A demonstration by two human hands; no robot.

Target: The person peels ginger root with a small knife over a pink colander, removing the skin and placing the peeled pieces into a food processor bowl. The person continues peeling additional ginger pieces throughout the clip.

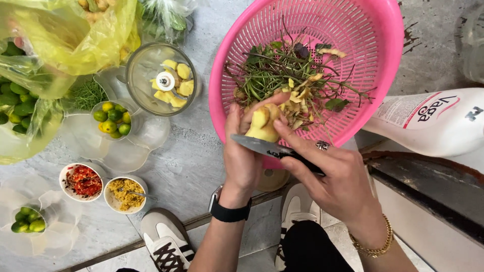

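Head view: two hands peel a ginger piece over a pink colander.

At frame centre the left hand (244,151) clasps the ginger piece (262,126), fingers curled round it; the right hand (335,176) grips a knife (267,147), its blade touching the ginger's underside. The handle is mostly hidden in the fist. The pink colander (363,30), upper right, holds stems and peelings, its top rim cut off. A chopper bowl (161,78) of ginger chunks sits upper left, with bare grey floor between.
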